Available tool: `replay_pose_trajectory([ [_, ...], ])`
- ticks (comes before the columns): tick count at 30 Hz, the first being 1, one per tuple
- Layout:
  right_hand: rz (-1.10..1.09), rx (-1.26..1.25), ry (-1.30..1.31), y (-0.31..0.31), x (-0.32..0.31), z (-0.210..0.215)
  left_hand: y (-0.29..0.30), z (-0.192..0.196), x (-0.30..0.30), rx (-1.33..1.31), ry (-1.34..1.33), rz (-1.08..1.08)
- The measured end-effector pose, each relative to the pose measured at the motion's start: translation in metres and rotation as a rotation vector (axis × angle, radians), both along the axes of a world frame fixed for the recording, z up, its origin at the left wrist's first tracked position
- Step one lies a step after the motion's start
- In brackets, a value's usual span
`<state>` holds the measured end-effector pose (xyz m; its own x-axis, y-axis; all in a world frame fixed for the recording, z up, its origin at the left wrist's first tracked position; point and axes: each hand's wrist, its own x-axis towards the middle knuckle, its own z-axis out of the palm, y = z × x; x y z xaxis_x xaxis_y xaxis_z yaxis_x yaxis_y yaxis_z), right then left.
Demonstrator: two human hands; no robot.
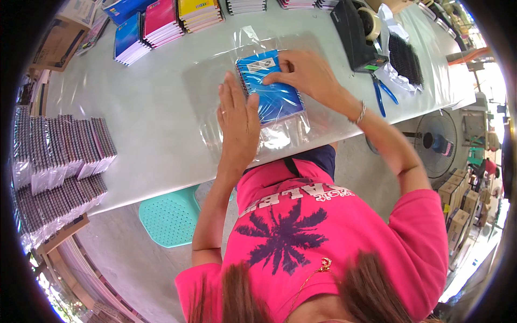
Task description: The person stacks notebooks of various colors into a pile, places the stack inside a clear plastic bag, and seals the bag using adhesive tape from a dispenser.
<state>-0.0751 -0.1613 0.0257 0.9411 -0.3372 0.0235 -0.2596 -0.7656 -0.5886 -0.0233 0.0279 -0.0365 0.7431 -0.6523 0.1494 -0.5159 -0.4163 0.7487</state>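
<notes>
A blue spiral notebook (pixel 280 99) lies tilted on the table near its front edge, inside a clear plastic sleeve (pixel 246 37) that sticks out past its top and bottom. A small white label (pixel 260 65) sits near the notebook's upper end. My left hand (pixel 237 116) is flat along the notebook's coil side, fingers stretched out, thumb touching the cover. At the upper right, my right hand (pixel 308 75) is bent over the notebook, thumb on its cover and curled fingers at its top edge; the fingertips are partly hidden.
Stacks of blue notebooks (pixel 129 40), pink notebooks (pixel 163 24) and yellow ones (pixel 199 13) line the back. Wrapped notebooks (pixel 64 151) are piled at left. A black tape dispenser (pixel 355 37), blue-handled pliers (pixel 383 94) and black coils (pixel 405 62) lie right. A green stool (pixel 169 218) stands below.
</notes>
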Motion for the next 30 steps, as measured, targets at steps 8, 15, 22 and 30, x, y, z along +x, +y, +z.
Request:
replay_pose_trajectory([
  [8, -0.176, 0.868, -0.191, 0.007, -0.03, -0.04, -0.024, 0.012, 0.005, -0.326, 0.454, 0.072],
  [15, 0.023, 0.955, -0.399, 0.015, -0.055, 0.01, -0.008, 0.051, -0.007, -0.782, 0.624, -0.198],
  [22, 0.143, 0.722, -0.485, 0.013, -0.048, -0.027, 0.008, 0.037, 0.015, -0.586, 0.383, -0.316],
  [30, 0.331, -0.172, -0.555, 0.01, -0.039, 0.057, 0.026, 0.128, 0.052, -0.03, -0.656, -0.43],
])
